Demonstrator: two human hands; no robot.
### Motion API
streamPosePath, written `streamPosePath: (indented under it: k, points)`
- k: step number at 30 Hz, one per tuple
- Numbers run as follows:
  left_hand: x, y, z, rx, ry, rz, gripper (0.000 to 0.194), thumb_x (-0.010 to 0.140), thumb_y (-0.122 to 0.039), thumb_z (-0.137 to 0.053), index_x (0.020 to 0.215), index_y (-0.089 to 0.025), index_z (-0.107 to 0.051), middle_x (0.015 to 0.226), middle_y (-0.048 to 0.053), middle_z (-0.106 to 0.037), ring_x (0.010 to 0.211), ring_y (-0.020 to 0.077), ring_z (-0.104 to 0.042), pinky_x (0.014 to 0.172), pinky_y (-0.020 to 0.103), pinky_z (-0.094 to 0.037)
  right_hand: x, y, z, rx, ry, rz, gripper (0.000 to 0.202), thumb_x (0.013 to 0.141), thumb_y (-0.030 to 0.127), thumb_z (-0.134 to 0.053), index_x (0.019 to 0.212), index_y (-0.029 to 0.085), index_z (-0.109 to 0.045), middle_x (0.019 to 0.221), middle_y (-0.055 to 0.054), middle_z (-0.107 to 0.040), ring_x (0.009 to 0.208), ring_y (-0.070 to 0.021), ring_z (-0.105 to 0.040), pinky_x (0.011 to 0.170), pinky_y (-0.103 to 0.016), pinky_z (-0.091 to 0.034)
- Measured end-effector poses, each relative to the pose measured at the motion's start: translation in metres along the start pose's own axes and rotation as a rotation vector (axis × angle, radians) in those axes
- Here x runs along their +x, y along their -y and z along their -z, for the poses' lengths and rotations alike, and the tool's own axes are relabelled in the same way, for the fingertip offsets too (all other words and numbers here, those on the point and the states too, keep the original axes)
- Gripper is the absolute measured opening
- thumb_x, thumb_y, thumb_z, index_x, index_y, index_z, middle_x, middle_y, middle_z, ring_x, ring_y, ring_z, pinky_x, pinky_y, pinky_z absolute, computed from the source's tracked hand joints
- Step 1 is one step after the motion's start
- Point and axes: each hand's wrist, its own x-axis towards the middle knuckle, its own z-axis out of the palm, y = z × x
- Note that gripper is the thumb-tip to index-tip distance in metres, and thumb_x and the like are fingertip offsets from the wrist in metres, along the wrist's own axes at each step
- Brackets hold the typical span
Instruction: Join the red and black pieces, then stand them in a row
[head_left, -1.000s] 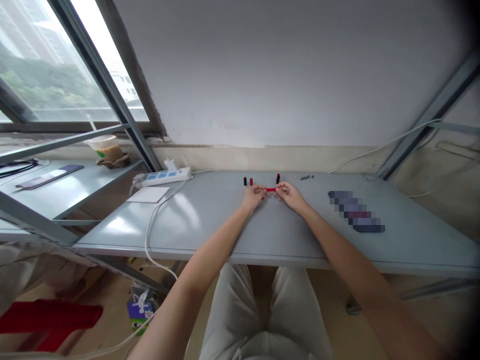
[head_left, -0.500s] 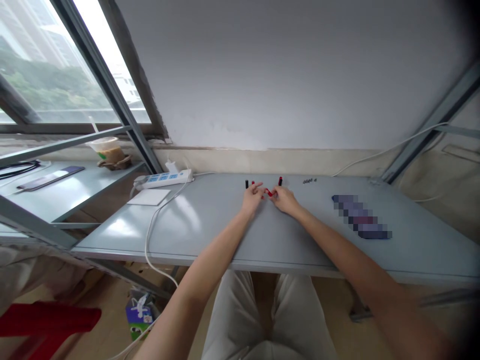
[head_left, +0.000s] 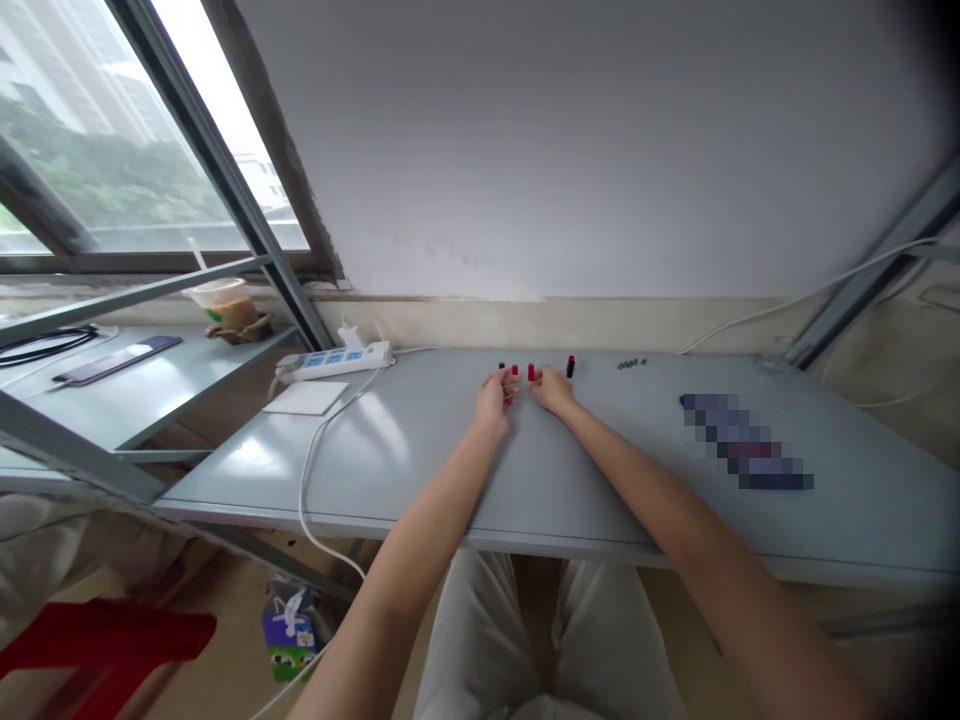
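My right hand (head_left: 553, 390) has its fingertips closed on a small red cylinder (head_left: 531, 372) that stands upright on the desk. To its left is my left hand (head_left: 492, 400), its fingers curved and apart, with no held thing that I can make out. Just beyond the left fingers are another small red cylinder (head_left: 514, 370) and a black one (head_left: 502, 366), both partly hidden by that hand. A dark cylinder with a red top (head_left: 570, 367) stands right of my right hand. Several tiny grey pieces (head_left: 631, 364) lie farther right.
A power strip (head_left: 341, 360) and a white flat slab (head_left: 306, 398) lie at the desk's left, with a white cable (head_left: 306, 470) running over the front edge. A blurred flat object (head_left: 742, 440) lies at right. A drink cup (head_left: 225, 305) stands on the neighbouring desk.
The red piece between my hands was tilted and now stands upright at my right fingertips. My left hand has drawn back slightly, its fingers more curled. The view has shifted a little.
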Motion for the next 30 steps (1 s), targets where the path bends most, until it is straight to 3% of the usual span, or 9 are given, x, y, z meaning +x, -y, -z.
streamPosePath:
  k: [11,16,18,20,23,26,28,30]
  points:
    - [0.002,-0.001,0.000,-0.011,0.022,0.032,0.014,0.079,-0.018,-0.044,0.083,-0.013,-0.057,0.069,0.002,-0.058,0.046,0.0031,-0.045,0.045,0.018,-0.032,0.003,0.005,-0.004,-0.067,-0.012,0.062,0.014,0.078,0.030,-0.052,0.084,0.020,-0.059,0.090,-0.009,-0.065,0.085,-0.0213,-0.059,0.072,-0.032,-0.042]
    - [0.005,0.001,0.002,0.161,0.009,-0.021,0.017,0.081,-0.021,-0.041,0.086,-0.014,-0.056,0.072,0.003,-0.058,0.051,0.0057,-0.048,0.050,0.020,-0.036,-0.009,-0.007,0.014,-0.178,-0.066,0.265,0.015,0.077,0.028,-0.054,0.086,0.019,-0.060,0.096,-0.012,-0.062,0.095,-0.0246,-0.054,0.081,-0.037,-0.039]
    - [0.003,0.006,0.001,0.325,0.003,-0.170,0.019,0.083,-0.023,-0.040,0.087,-0.015,-0.056,0.074,0.005,-0.059,0.057,0.0082,-0.051,0.055,0.022,-0.039,-0.017,-0.021,0.028,-0.206,-0.063,0.332,0.016,0.078,0.026,-0.052,0.090,0.017,-0.060,0.100,-0.014,-0.061,0.099,-0.0262,-0.052,0.085,-0.040,-0.037]
    - [-0.001,0.013,-0.004,0.593,0.037,-0.419,0.019,0.084,-0.024,-0.040,0.087,-0.016,-0.057,0.078,0.007,-0.060,0.068,0.0124,-0.055,0.066,0.026,-0.042,-0.026,-0.037,0.042,-0.237,-0.056,0.332,0.020,0.079,0.025,-0.051,0.094,0.016,-0.060,0.102,-0.015,-0.060,0.100,-0.0276,-0.052,0.085,-0.040,-0.037]
    - [-0.010,0.024,-0.021,1.091,0.259,-0.701,0.021,0.078,-0.018,-0.050,0.098,-0.017,-0.057,0.094,0.011,-0.060,0.096,0.0218,-0.054,0.085,0.034,-0.038,-0.036,-0.062,0.057,-0.270,-0.083,0.247,0.025,0.081,0.025,-0.048,0.100,0.015,-0.059,0.103,-0.014,-0.059,0.100,-0.0275,-0.052,0.084,-0.039,-0.038]
    - [-0.011,0.033,-0.045,1.422,0.341,-0.637,0.041,0.075,-0.013,-0.051,0.115,-0.015,-0.050,0.107,0.017,-0.057,0.103,0.0279,-0.052,0.085,0.038,-0.038,-0.040,-0.078,0.062,-0.255,-0.075,0.152,0.028,0.081,0.025,-0.047,0.103,0.015,-0.058,0.106,-0.014,-0.058,0.102,-0.0270,-0.051,0.083,-0.038,-0.039]
    - [-0.005,0.039,-0.060,1.505,0.376,-0.513,0.048,0.076,-0.015,-0.051,0.124,-0.011,-0.043,0.109,0.021,-0.055,0.102,0.0298,-0.053,0.084,0.039,-0.039,-0.040,-0.084,0.061,-0.237,-0.056,0.131,0.028,0.080,0.024,-0.047,0.104,0.015,-0.058,0.110,-0.014,-0.056,0.105,-0.0272,-0.050,0.085,-0.038,-0.039]
    - [0.004,0.045,-0.070,1.538,0.334,-0.501,0.061,0.074,-0.016,-0.055,0.131,-0.011,-0.034,0.115,0.022,-0.052,0.107,0.0313,-0.049,0.086,0.039,-0.038,-0.039,-0.088,0.057,-0.214,-0.034,0.141,0.031,0.081,0.025,-0.046,0.107,0.015,-0.057,0.114,-0.015,-0.055,0.108,-0.0271,-0.048,0.087,-0.039,-0.038]
